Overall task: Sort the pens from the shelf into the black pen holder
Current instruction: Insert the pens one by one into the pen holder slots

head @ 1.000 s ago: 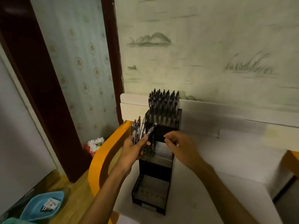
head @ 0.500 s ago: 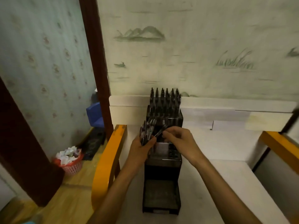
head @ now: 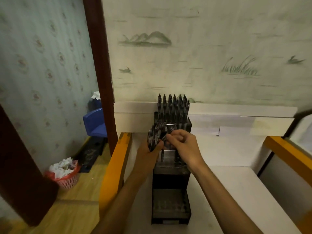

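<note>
Nearest, the two forearms reach in from the bottom edge over a white table [head: 236, 191]; its left edge carries an orange-yellow rail [head: 114, 168], and a second orange rail [head: 287, 152] runs at the right; beyond the left rail lies a wooden floor [head: 67, 208] with a red basket [head: 67, 179] full of crumpled white paper. On the table stands the black pen holder [head: 171, 191], stepped in tiers; its near tier shows rows of small holes with no pens in them; the middle tier holds one pen [head: 162, 155] upright in a hole. Over that middle tier, the left hand [head: 149, 153] has its grip closed round a bundle of pens [head: 156, 136], which fan upward; the right hand [head: 183, 146], just beside it, has its fingers curled and pinches one pen of the bundle at its top end, though blur hides the exact contact. Farther back, the top tier is packed with upright pens [head: 173, 107]; behind it a white board [head: 236, 115] lines the table's far edge. Farthest, pale wallpaper [head: 219, 48] with painted hills and reeds; left of it a dark wooden post [head: 99, 73], a blue object [head: 94, 122] and floral wallpaper [head: 42, 65].
</note>
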Action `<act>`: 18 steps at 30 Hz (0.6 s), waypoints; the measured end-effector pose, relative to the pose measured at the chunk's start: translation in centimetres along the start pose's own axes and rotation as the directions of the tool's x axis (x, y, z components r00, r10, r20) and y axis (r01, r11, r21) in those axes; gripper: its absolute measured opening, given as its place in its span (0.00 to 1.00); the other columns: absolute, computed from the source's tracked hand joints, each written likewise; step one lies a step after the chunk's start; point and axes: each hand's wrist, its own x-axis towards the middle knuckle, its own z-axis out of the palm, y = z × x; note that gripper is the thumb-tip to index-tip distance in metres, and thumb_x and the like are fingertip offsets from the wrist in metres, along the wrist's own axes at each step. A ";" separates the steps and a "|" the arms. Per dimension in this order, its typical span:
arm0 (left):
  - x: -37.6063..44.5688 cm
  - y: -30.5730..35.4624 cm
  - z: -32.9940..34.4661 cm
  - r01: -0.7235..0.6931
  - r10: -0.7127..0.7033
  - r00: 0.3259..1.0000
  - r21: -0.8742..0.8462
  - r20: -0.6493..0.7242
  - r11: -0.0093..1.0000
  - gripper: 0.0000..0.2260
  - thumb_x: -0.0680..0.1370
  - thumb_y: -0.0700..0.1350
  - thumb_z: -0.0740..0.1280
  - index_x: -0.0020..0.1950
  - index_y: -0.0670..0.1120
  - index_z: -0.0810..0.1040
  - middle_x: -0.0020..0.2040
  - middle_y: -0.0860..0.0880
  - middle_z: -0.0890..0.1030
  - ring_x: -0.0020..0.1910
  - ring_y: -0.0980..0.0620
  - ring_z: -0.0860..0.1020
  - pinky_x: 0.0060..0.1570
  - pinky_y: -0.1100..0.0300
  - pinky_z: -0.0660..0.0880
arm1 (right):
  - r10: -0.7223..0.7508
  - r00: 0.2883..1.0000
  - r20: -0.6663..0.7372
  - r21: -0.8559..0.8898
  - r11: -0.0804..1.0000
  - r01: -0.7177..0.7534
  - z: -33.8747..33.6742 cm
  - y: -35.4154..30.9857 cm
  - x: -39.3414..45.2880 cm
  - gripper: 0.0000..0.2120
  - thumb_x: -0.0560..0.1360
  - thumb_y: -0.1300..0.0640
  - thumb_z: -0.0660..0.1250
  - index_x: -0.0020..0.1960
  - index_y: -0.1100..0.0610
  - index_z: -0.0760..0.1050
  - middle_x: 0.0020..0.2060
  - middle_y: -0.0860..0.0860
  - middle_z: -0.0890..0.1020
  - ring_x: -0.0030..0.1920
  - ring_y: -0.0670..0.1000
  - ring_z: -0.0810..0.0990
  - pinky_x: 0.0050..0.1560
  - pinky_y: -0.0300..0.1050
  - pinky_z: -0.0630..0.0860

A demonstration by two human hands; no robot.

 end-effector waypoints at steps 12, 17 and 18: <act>2.3 -2.9 -3.9 -0.033 0.051 0.988 0.123 -0.144 0.992 0.10 0.80 0.53 0.66 0.45 0.49 0.81 0.34 0.46 0.82 0.26 0.54 0.76 0.27 0.61 0.71 | -0.156 0.979 -0.132 -0.153 0.979 0.135 -1.8 0.6 1.5 0.04 0.78 0.55 0.69 0.53 0.52 0.78 0.41 0.47 0.84 0.44 0.46 0.84 0.46 0.37 0.80; 2.7 -3.4 -4.8 -0.027 0.031 0.998 0.080 -0.055 0.996 0.19 0.74 0.61 0.66 0.47 0.46 0.80 0.32 0.48 0.80 0.24 0.56 0.71 0.22 0.65 0.66 | -0.265 0.960 -0.091 -0.378 0.901 0.213 -1.6 2.1 1.3 0.06 0.78 0.56 0.69 0.54 0.48 0.76 0.43 0.38 0.81 0.46 0.35 0.80 0.45 0.25 0.73; 2.8 -3.4 -4.8 -0.014 0.017 0.999 0.066 -0.049 0.998 0.20 0.73 0.62 0.66 0.48 0.45 0.80 0.32 0.48 0.80 0.24 0.57 0.71 0.22 0.65 0.66 | -0.269 0.959 -0.088 -0.397 0.893 0.214 -1.5 2.4 1.2 0.07 0.78 0.56 0.69 0.55 0.50 0.77 0.43 0.38 0.80 0.46 0.34 0.80 0.45 0.24 0.73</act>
